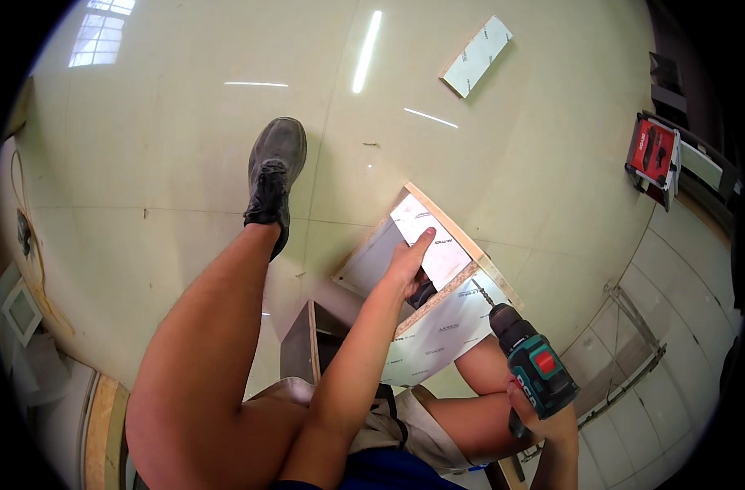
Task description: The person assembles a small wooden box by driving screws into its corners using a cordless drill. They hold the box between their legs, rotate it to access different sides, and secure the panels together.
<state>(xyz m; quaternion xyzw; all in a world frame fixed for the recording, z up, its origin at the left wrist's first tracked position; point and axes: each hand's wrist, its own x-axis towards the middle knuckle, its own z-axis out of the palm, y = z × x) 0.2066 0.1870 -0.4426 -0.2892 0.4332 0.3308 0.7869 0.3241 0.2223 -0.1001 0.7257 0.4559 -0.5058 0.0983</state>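
A box of film-covered chipboard panels [442, 347] stands tilted between my legs, its raw chipboard edges showing. My left hand [406, 268] holds the box from inside, thumb laid along a white inner panel [438, 245]; its other fingers are mostly hidden. My right hand [535, 412] is closed around the grip of a teal and black cordless drill [538, 365]. A long drill bit [482, 292] points up and left at the box's corner, close to the chipboard edge. Whether its tip touches the board I cannot tell.
My left shoe [276, 167] rests on the glossy tiled floor. A loose white board [477, 57] lies farther ahead. At the right are a red case [655, 153] and a metal frame [633, 359]. A grey panel piece [299, 343] stands by my left forearm; a cable [37, 261] runs at far left.
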